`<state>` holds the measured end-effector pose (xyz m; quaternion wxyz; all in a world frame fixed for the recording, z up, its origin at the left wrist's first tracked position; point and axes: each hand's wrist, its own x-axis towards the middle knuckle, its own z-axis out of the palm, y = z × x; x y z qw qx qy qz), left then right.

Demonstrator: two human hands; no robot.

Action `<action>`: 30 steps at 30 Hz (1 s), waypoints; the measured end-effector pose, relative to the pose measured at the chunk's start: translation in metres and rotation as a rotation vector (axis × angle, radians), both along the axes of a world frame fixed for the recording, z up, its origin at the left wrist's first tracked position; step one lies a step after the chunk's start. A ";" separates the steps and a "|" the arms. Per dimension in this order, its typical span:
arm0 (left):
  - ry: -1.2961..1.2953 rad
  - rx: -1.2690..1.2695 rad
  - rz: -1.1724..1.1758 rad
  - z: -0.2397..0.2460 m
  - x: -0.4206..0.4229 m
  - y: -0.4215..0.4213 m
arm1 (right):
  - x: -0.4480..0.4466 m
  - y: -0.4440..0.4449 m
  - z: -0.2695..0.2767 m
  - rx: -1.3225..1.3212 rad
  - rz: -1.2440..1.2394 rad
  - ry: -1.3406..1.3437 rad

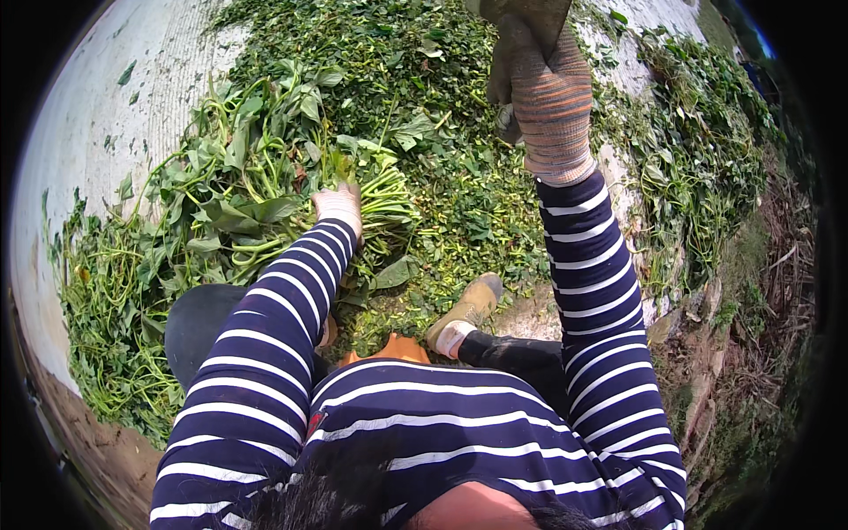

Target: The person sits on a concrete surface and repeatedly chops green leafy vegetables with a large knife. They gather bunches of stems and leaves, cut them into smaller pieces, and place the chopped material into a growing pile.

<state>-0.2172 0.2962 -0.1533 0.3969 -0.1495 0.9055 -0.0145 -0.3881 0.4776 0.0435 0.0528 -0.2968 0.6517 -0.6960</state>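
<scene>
My left hand, in a pale knitted glove, grips a bundle of leafy green vines with cut stem ends pointing right. Raised at the top right is my right hand, in a striped glove with a dark coated palm. It is closed around a tool whose broad dark metal part shows at the top edge; the rest of the tool is hidden or out of frame. Chopped stems and leaves cover the ground in front of me and to the right of the bundle.
Uncut vines lie in a heap at the left. Pale concrete shows at the upper left. More vines lie along the right side, beside dry stalks and soil. My shoe rests by the chopped greens, near an orange object between my legs.
</scene>
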 end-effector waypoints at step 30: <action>0.025 0.003 -0.083 -0.002 0.004 -0.002 | 0.055 0.030 -0.120 0.382 -0.298 -0.184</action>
